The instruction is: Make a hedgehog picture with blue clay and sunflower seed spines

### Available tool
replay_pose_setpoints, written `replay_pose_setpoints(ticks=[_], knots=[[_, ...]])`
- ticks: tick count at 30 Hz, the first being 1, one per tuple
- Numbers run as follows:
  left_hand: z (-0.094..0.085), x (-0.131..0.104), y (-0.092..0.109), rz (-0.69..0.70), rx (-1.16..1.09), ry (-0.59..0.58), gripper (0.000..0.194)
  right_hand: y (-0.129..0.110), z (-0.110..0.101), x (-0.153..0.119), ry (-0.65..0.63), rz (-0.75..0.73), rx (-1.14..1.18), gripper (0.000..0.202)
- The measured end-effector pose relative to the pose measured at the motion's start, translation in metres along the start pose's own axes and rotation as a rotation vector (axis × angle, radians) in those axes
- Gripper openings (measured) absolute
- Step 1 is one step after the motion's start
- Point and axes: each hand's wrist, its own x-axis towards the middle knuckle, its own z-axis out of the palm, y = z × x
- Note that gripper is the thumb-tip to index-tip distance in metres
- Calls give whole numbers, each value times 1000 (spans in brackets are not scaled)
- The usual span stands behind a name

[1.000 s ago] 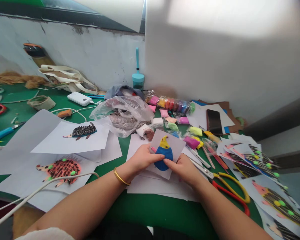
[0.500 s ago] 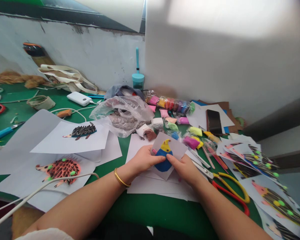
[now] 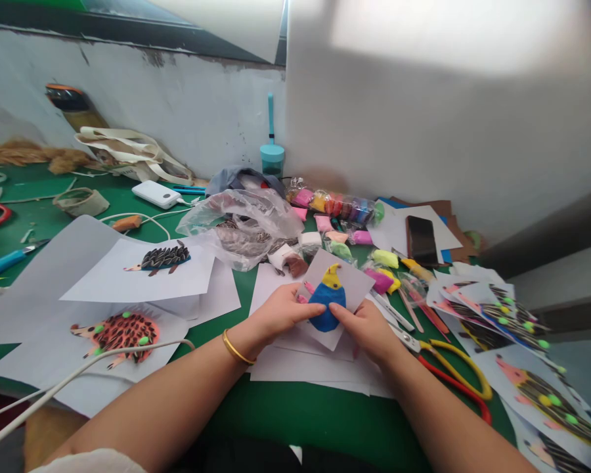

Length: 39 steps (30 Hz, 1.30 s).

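The left hand (image 3: 288,309) and right hand (image 3: 369,328) each pinch a side of the small white card (image 3: 355,279), with both thumbs on its blue shape (image 3: 326,319). The card is in the middle, over the near paper sheets (image 3: 295,368). If the thumbs push too hard, the blue part, which looks like soft clay, could get dents. The yellow top (image 3: 331,278) has a thin tip, so a bump might bend it. The scissors (image 3: 410,340), just right of the right hand, could poke it if it slips.

1 white card (image 3: 355,284) with a blue-and-yellow figure (image 3: 329,294) in left hand (image 3: 286,311) and right hand (image 3: 368,328), above papers (image 3: 300,368)
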Motion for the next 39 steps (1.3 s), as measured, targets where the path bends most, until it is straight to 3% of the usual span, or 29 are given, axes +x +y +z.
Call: replay_pose_setpoints(ticks=[6,18,28,33,39], knots=[[0,0,0,-10,31,44,47,0,0,0,-76,32,-28,42],[1,-1,1,-15,-35,41,46,-8,3,-1,-36,-60,-84,46],[3,-4,2,-15,-34,54,44,-10,5,-2,-83,-40,-107,48],[3,-3,0,31,-90,-25,45,-8,6,-3,-82,-12,-98,48],[3,-2,-2,9,-59,41,45,-6,6,-3,-100,39,-43,47]])
